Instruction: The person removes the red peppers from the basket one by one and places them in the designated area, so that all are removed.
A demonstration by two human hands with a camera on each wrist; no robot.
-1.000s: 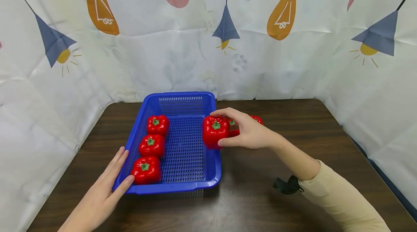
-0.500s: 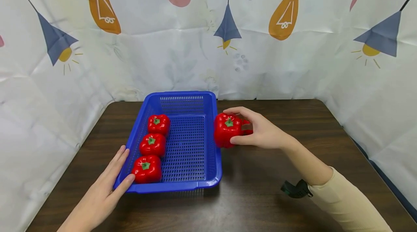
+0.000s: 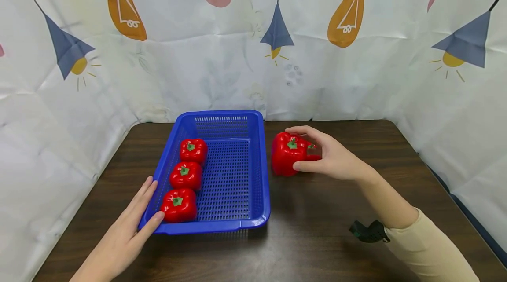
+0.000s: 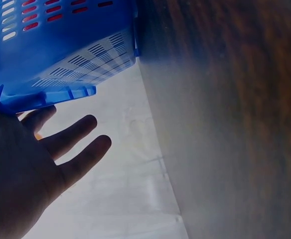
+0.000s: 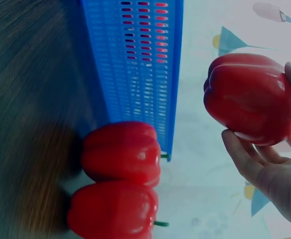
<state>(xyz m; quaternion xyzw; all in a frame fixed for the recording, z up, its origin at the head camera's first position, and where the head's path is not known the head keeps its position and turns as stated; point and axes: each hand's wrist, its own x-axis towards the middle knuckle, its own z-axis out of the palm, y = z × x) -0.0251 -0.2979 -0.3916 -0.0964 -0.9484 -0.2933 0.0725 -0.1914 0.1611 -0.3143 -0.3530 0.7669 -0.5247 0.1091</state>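
Note:
My right hand (image 3: 336, 159) grips a red bell pepper (image 3: 286, 159) just beyond the right rim of the blue basket (image 3: 266, 185). The right wrist view shows this pepper raised above the table, between thumb and fingers. Two more red bell peppers, a nearer one (image 5: 113, 211) and one beside the basket wall (image 5: 121, 153), sit on the table below; in the head view the hand and held pepper mostly cover them. Three peppers line the basket's left side: back (image 3: 193, 151), middle (image 3: 185, 176), front (image 3: 179, 206). My left hand (image 3: 124, 231) rests at the basket's front left rim, fingers straight.
The basket stands on a dark wood table (image 3: 317, 238), its perforated floor (image 3: 223, 176) bare on the right side. A white patterned curtain (image 3: 222, 79) hangs behind and along both sides. A dark wrist device (image 3: 369, 232) sits on the right forearm.
My right hand has carried the pepper rightward, from over the basket's right rim to outside it. The left hand and the three peppers in the basket stay put.

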